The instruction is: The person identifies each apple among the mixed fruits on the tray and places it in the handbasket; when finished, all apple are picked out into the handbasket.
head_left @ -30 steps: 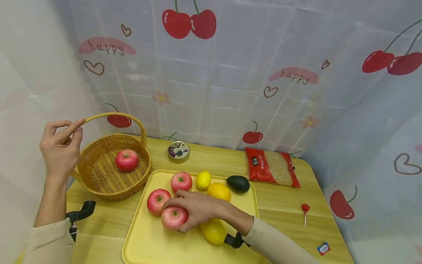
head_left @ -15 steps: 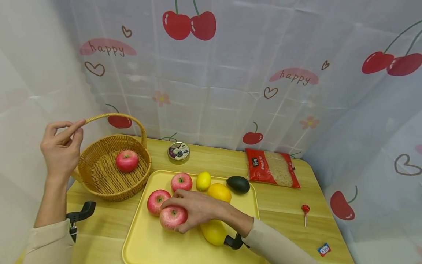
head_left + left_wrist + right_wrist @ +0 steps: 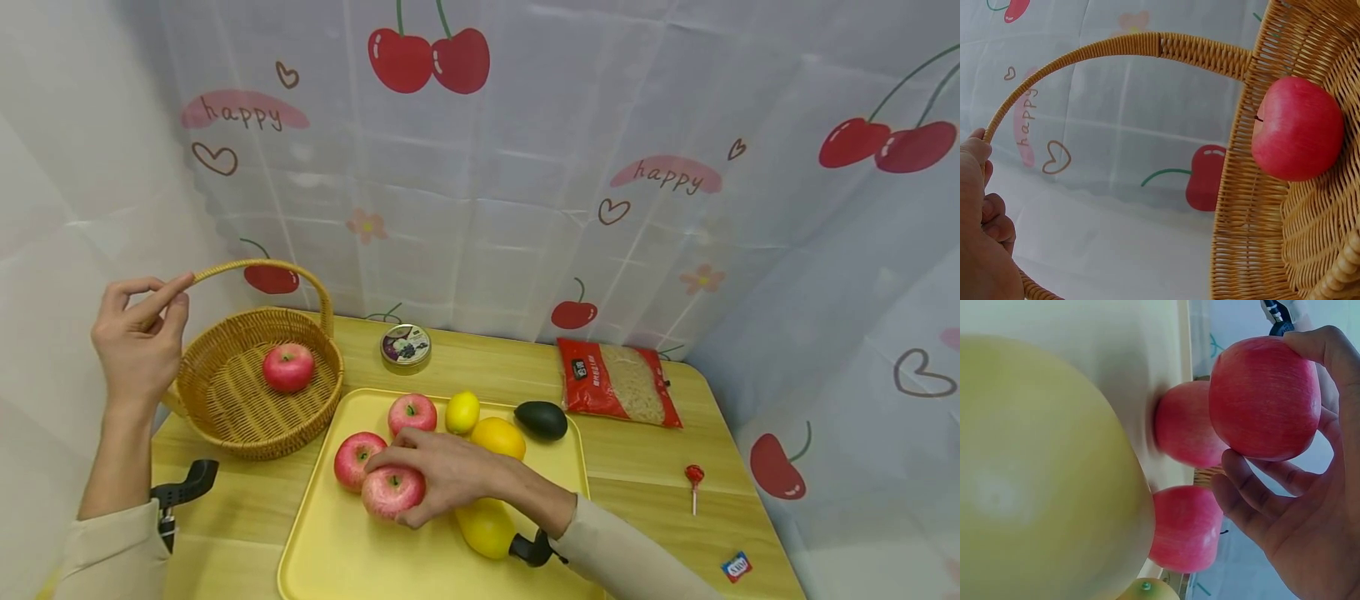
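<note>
My left hand (image 3: 142, 333) pinches the arched handle (image 3: 1085, 53) of a round wicker basket (image 3: 258, 442). One red apple (image 3: 288, 367) lies inside it, seen close up in the left wrist view. Over the yellow tray (image 3: 315, 550), my right hand (image 3: 446, 477) grips an apple (image 3: 1266, 397) between thumb and fingers. Two other apples rest on the tray, a nearer apple (image 3: 360, 461) and a farther apple (image 3: 412, 414). A large yellow fruit (image 3: 1041, 469) fills much of the right wrist view; in the head view it lies partly under my right wrist.
A lemon (image 3: 462, 412), an orange-yellow fruit (image 3: 498, 437) and a dark green avocado (image 3: 541, 420) lie at the tray's back. Behind it stands a round tin (image 3: 406, 346). On the right are a red bag (image 3: 618, 383), a lollipop (image 3: 694, 483) and a small packet (image 3: 737, 567).
My right hand and its apple have shifted slightly to the left. The left hand keeps its hold on the basket handle, and the basket has not moved.
</note>
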Demonstrator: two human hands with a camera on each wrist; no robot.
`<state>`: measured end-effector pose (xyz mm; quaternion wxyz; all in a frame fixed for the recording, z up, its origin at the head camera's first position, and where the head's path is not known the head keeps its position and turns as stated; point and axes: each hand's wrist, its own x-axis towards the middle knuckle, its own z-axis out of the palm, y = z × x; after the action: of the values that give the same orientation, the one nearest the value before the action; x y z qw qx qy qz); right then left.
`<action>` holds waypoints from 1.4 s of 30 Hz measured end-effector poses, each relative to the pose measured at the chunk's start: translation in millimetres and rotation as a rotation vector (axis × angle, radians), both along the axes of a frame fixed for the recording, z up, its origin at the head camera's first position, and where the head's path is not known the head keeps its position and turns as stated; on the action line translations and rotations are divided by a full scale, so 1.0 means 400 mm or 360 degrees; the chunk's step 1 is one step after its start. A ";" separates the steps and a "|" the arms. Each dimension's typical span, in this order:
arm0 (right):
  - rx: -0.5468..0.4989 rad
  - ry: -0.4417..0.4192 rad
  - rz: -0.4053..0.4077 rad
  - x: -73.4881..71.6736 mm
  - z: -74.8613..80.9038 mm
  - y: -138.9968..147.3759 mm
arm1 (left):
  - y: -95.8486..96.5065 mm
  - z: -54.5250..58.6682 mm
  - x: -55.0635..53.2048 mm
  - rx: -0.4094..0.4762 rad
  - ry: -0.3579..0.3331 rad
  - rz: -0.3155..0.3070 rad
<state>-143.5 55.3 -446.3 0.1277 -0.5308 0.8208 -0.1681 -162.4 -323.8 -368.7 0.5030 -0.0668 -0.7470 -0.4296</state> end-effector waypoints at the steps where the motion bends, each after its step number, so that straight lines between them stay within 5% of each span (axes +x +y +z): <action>1: -0.0004 0.0001 -0.0001 0.001 0.001 -0.001 | 0.000 0.000 0.000 0.0000 -0.0001 0.0000; 42: -0.0040 -0.0040 -0.0027 -0.003 0.021 -0.066 | 0.002 0.003 0.003 -0.0012 -0.0009 -0.0004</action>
<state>-144.6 28.9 -438.0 0.1299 -0.5232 0.8214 -0.1862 -161.1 -323.2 -367.4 0.5001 -0.0686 -0.7499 -0.4276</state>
